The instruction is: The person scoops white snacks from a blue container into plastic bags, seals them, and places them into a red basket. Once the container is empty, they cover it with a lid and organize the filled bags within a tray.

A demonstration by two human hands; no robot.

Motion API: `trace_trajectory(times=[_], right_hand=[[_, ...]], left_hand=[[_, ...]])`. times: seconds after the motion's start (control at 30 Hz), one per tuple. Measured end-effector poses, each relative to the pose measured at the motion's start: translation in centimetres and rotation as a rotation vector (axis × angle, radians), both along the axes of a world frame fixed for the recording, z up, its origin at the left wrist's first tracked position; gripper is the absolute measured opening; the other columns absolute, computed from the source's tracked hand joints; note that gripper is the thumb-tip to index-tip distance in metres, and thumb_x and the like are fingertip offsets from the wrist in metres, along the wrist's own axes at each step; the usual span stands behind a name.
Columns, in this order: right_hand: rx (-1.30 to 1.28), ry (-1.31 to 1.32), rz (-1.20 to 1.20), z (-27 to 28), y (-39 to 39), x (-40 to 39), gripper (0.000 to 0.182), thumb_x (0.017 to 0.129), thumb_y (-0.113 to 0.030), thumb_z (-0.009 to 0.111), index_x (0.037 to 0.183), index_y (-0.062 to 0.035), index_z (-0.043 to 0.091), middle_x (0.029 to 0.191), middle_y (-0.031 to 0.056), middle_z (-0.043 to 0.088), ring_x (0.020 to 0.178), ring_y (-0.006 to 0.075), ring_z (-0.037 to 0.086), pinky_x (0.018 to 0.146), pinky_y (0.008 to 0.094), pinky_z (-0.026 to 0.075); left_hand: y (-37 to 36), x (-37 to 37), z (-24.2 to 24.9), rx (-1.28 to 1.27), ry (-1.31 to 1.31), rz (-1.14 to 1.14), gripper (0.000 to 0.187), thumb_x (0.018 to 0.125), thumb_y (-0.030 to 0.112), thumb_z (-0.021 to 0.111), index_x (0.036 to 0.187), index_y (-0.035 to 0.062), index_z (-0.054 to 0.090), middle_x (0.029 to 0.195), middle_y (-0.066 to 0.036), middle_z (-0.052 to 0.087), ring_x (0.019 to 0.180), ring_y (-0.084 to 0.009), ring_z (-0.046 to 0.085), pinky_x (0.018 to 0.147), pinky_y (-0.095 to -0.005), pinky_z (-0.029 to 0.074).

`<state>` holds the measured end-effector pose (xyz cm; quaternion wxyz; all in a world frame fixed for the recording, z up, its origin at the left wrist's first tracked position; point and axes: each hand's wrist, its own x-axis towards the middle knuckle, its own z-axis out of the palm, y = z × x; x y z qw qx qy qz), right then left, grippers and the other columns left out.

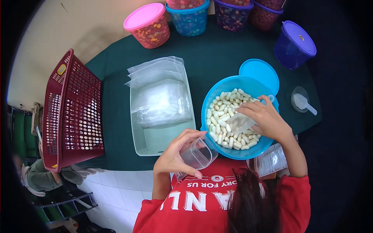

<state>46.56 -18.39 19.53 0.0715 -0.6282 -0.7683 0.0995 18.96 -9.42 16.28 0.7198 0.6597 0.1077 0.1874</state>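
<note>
A blue tub (209, 96) full of white, capsule-shaped pieces (225, 112) stands near the table's front edge. Inside it, my right hand (265, 116) grips a translucent scoop (240, 122) whose front end touches the pieces. Just left of the tub, my left hand (179, 152) is wrapped round a clear plastic container (199, 153), held tilted beside the tub's rim; no pieces show in it. The tub's round blue lid (259, 76) lies behind it on the right. A pale green tray (155, 140) with stacked clear bags (163, 101) is at the left.
A dark red basket (81, 112) stands at the far left. Several lidded tubs line the back, among them a pink-lidded one (149, 29) and a purple one (295, 44). At the right is a small bowl with a white scoop (302, 102). Clear packets (272, 160) lie below the tub.
</note>
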Motion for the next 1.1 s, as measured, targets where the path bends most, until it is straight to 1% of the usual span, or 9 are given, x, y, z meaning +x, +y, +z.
trace_trajectory(times=[0.07, 0.17, 0.4, 0.57, 0.67, 0.73, 0.8, 0.97, 1.1], right_hand=[[0.000, 0.026, -0.004, 0.9, 0.2, 0.1, 0.047, 0.062, -0.003, 0.065, 0.107, -0.0111, 0.054, 0.110, 0.0046, 0.055, 0.102, 0.0216, 0.051, 0.090, 0.0406, 0.031], [0.262, -0.251, -0.156, 2.4, 0.9, 0.8, 0.037, 0.068, 0.004, 0.054, 0.102, -0.0090, 0.057, 0.099, 0.0065, 0.054, 0.093, 0.0213, 0.053, 0.088, 0.0381, 0.034], [0.299, -0.310, -0.055, -1.9, 3.7, 0.9, 0.035, 0.069, 0.004, 0.053, 0.101, -0.0089, 0.058, 0.101, 0.0082, 0.052, 0.094, 0.0226, 0.052, 0.088, 0.0379, 0.037], [-0.005, 0.048, -0.007, -1.7, 3.6, 1.6, 0.048, 0.056, 0.006, 0.065, 0.101, -0.0108, 0.056, 0.103, 0.0075, 0.053, 0.098, 0.0278, 0.049, 0.087, 0.0374, 0.038], [-0.084, 0.117, 0.056, -2.0, 3.1, 0.4, 0.055, 0.051, 0.004, 0.070, 0.102, -0.0118, 0.056, 0.104, 0.0072, 0.053, 0.099, 0.0285, 0.049, 0.088, 0.0374, 0.038], [-0.095, 0.131, 0.032, -2.4, 2.9, 0.0, 0.052, 0.054, 0.001, 0.071, 0.103, -0.0114, 0.056, 0.105, 0.0072, 0.053, 0.099, 0.0291, 0.050, 0.088, 0.0382, 0.038], [-0.295, 0.307, 0.061, -2.0, 3.1, -0.3, 0.053, 0.053, 0.003, 0.068, 0.103, -0.0092, 0.056, 0.105, 0.0096, 0.053, 0.104, 0.0301, 0.050, 0.091, 0.0379, 0.039], [-0.284, 0.470, 0.137, -2.4, 3.1, 1.0, 0.056, 0.052, -0.004, 0.070, 0.106, -0.0090, 0.056, 0.106, 0.0100, 0.054, 0.102, 0.0295, 0.051, 0.090, 0.0384, 0.040], [-0.222, 0.581, 0.131, -2.1, 3.0, 1.8, 0.056, 0.052, -0.010, 0.070, 0.106, -0.0088, 0.055, 0.104, 0.0100, 0.055, 0.099, 0.0283, 0.052, 0.089, 0.0375, 0.040]], left_hand=[[0.1, 0.0, -0.2, -0.008, -0.006, 0.008, 0.088, 0.051, 0.015, 0.085, 0.126, 0.0005, 0.040, 0.115, -0.010, 0.040, 0.103, -0.0201, 0.048, 0.091, -0.0318, 0.038], [0.0, -0.1, -0.4, 0.062, 0.015, 0.015, 0.086, 0.052, 0.018, 0.084, 0.125, -0.0005, 0.041, 0.115, -0.011, 0.041, 0.103, -0.0211, 0.048, 0.090, -0.0329, 0.038], [-0.3, 0.5, -0.2, 0.152, 0.031, 0.050, 0.082, 0.054, 0.022, 0.080, 0.123, -0.0014, 0.041, 0.116, -0.016, 0.045, 0.108, -0.0260, 0.047, 0.094, -0.0344, 0.035], [-0.3, 0.2, -0.2, 0.140, 0.045, 0.032, 0.083, 0.054, 0.022, 0.080, 0.123, -0.0011, 0.041, 0.119, -0.016, 0.044, 0.112, -0.0264, 0.045, 0.095, -0.0349, 0.035], [-0.3, 0.3, -0.2, 0.140, 0.050, 0.028, 0.084, 0.053, 0.023, 0.080, 0.123, -0.0010, 0.041, 0.120, -0.016, 0.045, 0.112, -0.0263, 0.045, 0.095, -0.0347, 0.035], [-0.3, 0.4, -0.4, 0.131, 0.048, 0.039, 0.085, 0.053, 0.024, 0.081, 0.123, -0.0008, 0.041, 0.119, -0.016, 0.044, 0.112, -0.0262, 0.046, 0.095, -0.0344, 0.035], [-0.3, 0.4, -0.3, 0.158, 0.058, 0.035, 0.085, 0.052, 0.024, 0.081, 0.124, -0.0009, 0.041, 0.119, -0.016, 0.044, 0.111, -0.0261, 0.046, 0.094, -0.0345, 0.035], [-0.7, 0.1, 0.5, 0.260, 0.063, 0.066, 0.089, 0.050, 0.026, 0.082, 0.124, -0.0008, 0.041, 0.119, -0.017, 0.043, 0.111, -0.0252, 0.045, 0.094, -0.0351, 0.035], [-1.4, 0.7, 1.6, 0.258, 0.137, 0.302, 0.090, 0.047, 0.025, 0.084, 0.122, -0.0012, 0.042, 0.115, -0.016, 0.048, 0.106, -0.0248, 0.050, 0.091, -0.0350, 0.038]])
